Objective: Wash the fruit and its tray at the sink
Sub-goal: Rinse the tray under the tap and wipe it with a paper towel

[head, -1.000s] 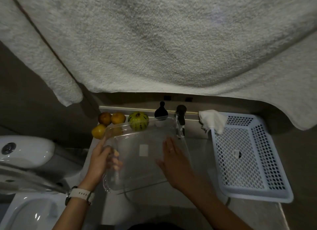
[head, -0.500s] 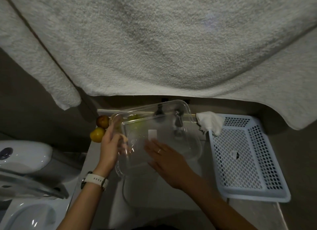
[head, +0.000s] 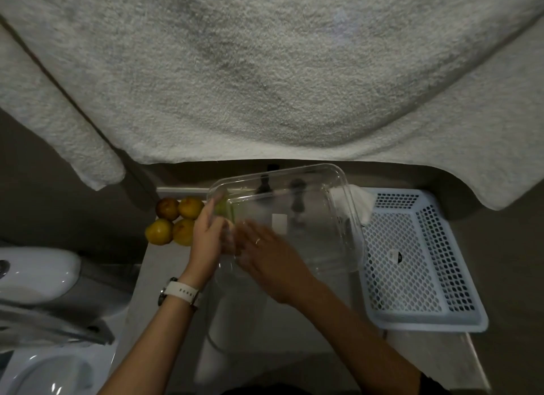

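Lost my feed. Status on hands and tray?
Left hand grips clear tray at its left edge, tilted over sink. Right hand flat on tray. Fruit waits left. Nothing blocking.

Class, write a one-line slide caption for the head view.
Left hand grips clear tray tilted over sink while right hand rubs it; fruit waits beside.

Bare forearms; white-strapped watch [head: 180, 292] on left wrist, ring [head: 258, 241] on right.

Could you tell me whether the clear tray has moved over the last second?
Yes. The tray has tipped up and shifted right, now overlapping the white basket's left rim.
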### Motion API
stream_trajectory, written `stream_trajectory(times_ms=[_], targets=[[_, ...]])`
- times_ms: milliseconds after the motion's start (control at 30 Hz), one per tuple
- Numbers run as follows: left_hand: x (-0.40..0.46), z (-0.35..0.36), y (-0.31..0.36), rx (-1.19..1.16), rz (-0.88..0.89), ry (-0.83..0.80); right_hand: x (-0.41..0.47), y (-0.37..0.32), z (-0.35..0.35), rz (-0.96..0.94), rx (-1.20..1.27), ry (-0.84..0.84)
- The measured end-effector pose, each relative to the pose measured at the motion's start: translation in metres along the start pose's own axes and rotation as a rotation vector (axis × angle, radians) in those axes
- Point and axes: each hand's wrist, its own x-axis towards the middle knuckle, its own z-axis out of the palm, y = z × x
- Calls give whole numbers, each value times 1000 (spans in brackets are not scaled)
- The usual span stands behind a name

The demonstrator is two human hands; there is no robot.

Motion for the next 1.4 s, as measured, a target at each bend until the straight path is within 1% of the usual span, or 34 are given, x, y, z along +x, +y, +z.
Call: stream_trajectory(times_ms=[67,133,200,300,333,433,500,600,700,767,833,1000,1067,1133,1233,1300,1400], targets=[[1,-6,-1,17,-2,3,-19,-7,0,-74,62,-33],[1,-15,-3,20,-32,5,-40,-1,0,-60,118,-40],[-1,-25,-5,7,-55,1,-58,17,-5,36,150,-15],[-4,-31,-6,-12,-83,-12,-67,45,-15,193,-38,81],[-4,-30,-6,-13,-92,-13,-63,53,-16,245,-55,81],[-7,-19,-5,-12,-105,-26,-34,64,-15,370,38,33],[-9,-12,-3,-19,-104,-33,-10,61,-13,346,26,54],[-10,-9,2,-29,-92,-20,7,35,-13,138,-43,-18],[-7,-18,5,-35,-75,-4,-7,10,-7,-27,43,-97],[-5,-27,5,-32,-67,16,-28,4,-5,-65,107,-123],[-4,-33,4,-27,-54,35,-47,12,-6,-19,115,-109],[-10,-38,1,12,11,92,-62,53,-19,276,71,-18],[-11,-37,1,34,58,116,-57,53,-17,330,18,-1],[-12,-34,3,53,94,151,-52,37,-11,335,-5,3],[-12,-31,6,39,131,200,-48,4,3,291,0,10],[-14,-28,8,45,146,207,-47,-18,12,274,1,24],[-20,-22,12,-2,138,198,-41,-45,19,227,-84,93]])
